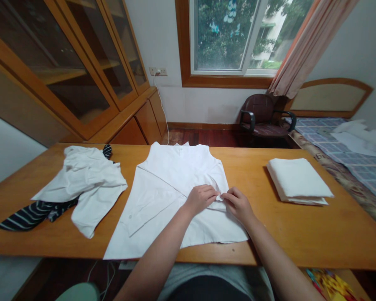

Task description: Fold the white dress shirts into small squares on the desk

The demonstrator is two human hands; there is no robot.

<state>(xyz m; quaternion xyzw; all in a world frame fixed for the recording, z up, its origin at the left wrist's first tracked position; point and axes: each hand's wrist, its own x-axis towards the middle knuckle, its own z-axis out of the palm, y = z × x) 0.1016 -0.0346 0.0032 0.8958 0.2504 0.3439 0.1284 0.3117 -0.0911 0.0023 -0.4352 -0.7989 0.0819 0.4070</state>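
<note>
A white shirt [163,175] lies spread on the wooden table in front of me, its collar end toward the far edge. Its left-side sleeve is folded diagonally across the body, with a button showing near the cuff. My left hand [202,197] pinches the shirt's fabric right of the middle. Close beside it, my right hand [238,204] is also closed on the cloth near the shirt's right edge. The fingertips of both hands almost meet. Some fabric is bunched between and beneath them, and its exact part is partly hidden.
At the left of the table [301,234] lie a crumpled white garment [87,175] and a black-and-white striped cloth [25,216]. On the right sits a folded white stack [297,177]. Beyond stand a glass-door cabinet [113,104], an office chair [261,113] and a bed [341,146].
</note>
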